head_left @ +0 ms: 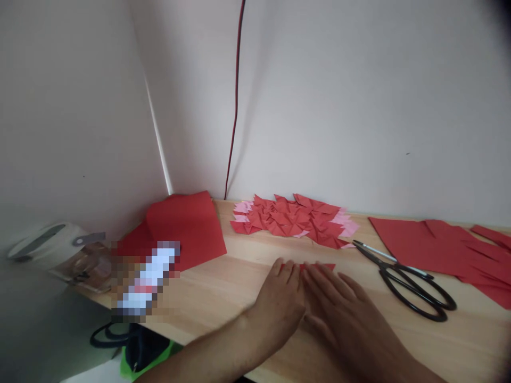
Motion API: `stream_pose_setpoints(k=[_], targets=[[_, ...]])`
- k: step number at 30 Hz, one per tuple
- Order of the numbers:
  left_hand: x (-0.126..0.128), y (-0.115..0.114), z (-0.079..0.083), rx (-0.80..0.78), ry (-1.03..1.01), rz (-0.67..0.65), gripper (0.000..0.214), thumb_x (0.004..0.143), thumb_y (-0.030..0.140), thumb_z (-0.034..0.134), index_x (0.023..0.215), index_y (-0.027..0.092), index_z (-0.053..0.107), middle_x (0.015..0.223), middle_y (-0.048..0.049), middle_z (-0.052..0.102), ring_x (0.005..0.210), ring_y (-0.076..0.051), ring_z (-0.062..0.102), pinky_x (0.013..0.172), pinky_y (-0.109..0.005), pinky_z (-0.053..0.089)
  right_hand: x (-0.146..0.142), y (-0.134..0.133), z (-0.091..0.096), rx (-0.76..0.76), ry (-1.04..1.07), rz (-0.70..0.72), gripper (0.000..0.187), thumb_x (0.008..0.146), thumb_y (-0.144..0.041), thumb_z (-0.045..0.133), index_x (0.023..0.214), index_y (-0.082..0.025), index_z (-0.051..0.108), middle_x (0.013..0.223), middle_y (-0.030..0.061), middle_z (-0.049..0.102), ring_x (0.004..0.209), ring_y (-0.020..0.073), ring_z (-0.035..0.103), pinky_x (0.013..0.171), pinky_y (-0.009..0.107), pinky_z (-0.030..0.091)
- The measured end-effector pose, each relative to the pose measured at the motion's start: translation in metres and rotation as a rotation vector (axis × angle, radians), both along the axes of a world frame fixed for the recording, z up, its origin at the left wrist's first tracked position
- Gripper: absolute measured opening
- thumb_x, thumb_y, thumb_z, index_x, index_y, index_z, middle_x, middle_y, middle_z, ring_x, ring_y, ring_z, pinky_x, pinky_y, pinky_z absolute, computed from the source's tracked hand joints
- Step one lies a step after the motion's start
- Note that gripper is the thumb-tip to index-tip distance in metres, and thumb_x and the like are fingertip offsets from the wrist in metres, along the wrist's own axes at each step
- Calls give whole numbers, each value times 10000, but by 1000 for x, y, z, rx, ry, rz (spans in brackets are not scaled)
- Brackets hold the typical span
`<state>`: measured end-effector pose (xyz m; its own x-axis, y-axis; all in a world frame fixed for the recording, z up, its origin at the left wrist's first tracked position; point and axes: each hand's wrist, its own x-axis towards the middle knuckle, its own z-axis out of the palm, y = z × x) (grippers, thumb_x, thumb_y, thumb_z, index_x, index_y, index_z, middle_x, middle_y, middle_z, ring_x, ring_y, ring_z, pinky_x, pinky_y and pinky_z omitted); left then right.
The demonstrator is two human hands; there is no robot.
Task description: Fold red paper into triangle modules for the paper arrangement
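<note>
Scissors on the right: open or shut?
Shut: on the black scissors, the blades lie together as one narrow shape, and the handle loops overlap.

Your left hand (pixel 281 295) and right hand (pixel 345 300) rest side by side, fingertips pressing a small red paper piece (pixel 328 266) on the wooden tabletop (pixel 215 303). Folded red and pink pieces (pixel 291 217) lie beyond your hands, near the wall (pixel 339 101). Black-handled scissors (pixel 433 295) lie to your right, near red sheets (pixel 407 244). More red paper (pixel 187 223) lies to your left.
</note>
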<state>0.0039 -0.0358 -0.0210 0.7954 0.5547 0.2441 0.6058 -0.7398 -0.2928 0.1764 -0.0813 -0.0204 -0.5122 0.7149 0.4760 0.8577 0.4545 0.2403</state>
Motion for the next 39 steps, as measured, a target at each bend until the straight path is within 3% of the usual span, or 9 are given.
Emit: stream_pose_setpoints(k=[4,9,22,24,26,29,35,39], targets=[[-2,1,4,-31,45,4,376,934,221,417,1230,62,584,1294,-165,573,1195,-272,526,1035,-461,379,-8,-4,-9,-19,24,20,525,884,-449,451,1186,-59,633,1236,175,637,1141,286,572,965,451,368],[-10,0,13,-55,40,-2,361,932,223,423,1227,111,597,1281,-113,593,1222,-289,506,1046,-493,369,-9,-5,-12,-40,60,-41,519,936,-453,354,1142,-96,669,1209,145,661,1130,271,586,1013,468,332],[-9,-1,15,-93,33,12,362,928,199,429,1236,83,579,1273,-128,594,1204,-278,519,1040,-465,378,2,-5,13,-46,12,-126,569,984,-359,233,961,-92,735,1022,155,733,1033,298,642,981,517,339],[-8,-1,13,-82,41,8,369,928,192,424,1240,61,571,1272,-150,589,1199,-273,523,1040,-458,376,2,-3,15,-38,23,-128,520,978,-361,268,991,-117,727,1076,133,722,1088,305,614,982,519,333],[-6,-1,11,-72,36,8,372,933,201,422,1242,52,566,1272,-162,586,1192,-266,527,1044,-454,370,-1,-2,12,-26,15,-59,454,953,-380,344,1139,-128,672,1209,113,666,1158,304,570,987,511,331],[-4,0,10,-80,20,17,366,938,221,429,1227,49,574,1258,-161,597,1174,-258,541,1039,-451,377,-6,0,4,-57,-6,52,489,898,-382,453,1270,-91,577,1310,127,594,1181,273,556,975,457,364],[-6,0,13,-117,18,23,344,931,189,440,1223,68,575,1259,-159,597,1164,-249,550,1016,-461,400,-7,2,-5,-136,64,19,453,911,-376,444,1244,-110,598,1274,131,622,1158,264,575,997,466,356],[-8,0,15,-141,32,19,357,935,193,428,1245,73,558,1294,-163,573,1200,-252,526,1022,-473,388,3,3,-3,-77,43,-11,464,947,-382,367,1183,-89,639,1228,158,646,1129,267,596,1011,479,336]])
